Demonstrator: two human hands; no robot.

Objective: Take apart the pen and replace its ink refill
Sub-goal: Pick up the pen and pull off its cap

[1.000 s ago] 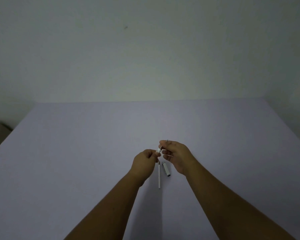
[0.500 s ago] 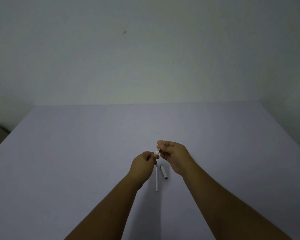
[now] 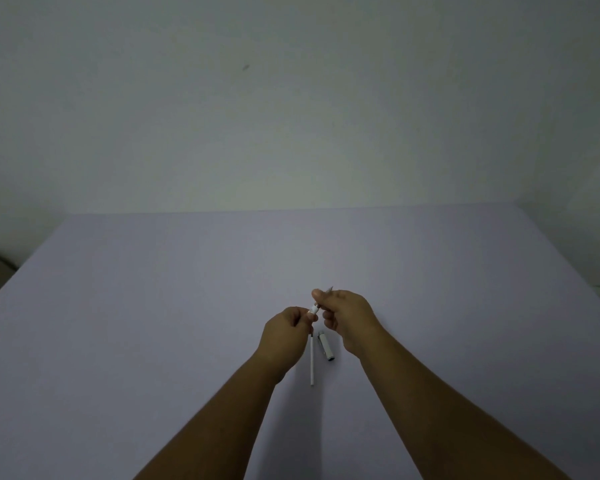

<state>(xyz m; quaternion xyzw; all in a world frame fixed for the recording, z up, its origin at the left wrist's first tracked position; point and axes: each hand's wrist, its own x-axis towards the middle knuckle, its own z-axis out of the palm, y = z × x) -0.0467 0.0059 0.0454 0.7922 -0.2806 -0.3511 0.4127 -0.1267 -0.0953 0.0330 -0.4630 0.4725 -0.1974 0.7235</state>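
Both of my hands hold a white pen [image 3: 314,310] above the table, only a short white section showing between them. My left hand [image 3: 286,336] grips the barrel end, which is mostly hidden in the fist. My right hand [image 3: 345,315] pinches the tip end, whose thin point pokes out above the fingers. Under my hands, a thin white refill [image 3: 312,362] lies lengthwise on the table. Beside it on the right lies the white pen cap [image 3: 326,346] with a dark end.
A pale lilac table [image 3: 153,323] fills the lower half of the view, with a plain wall behind its far edge. A dim object sits off the table's left side at the frame edge.
My hands stay together on the pen with only slight finger shifts. The view tilted a little, so the table parts appear lower.
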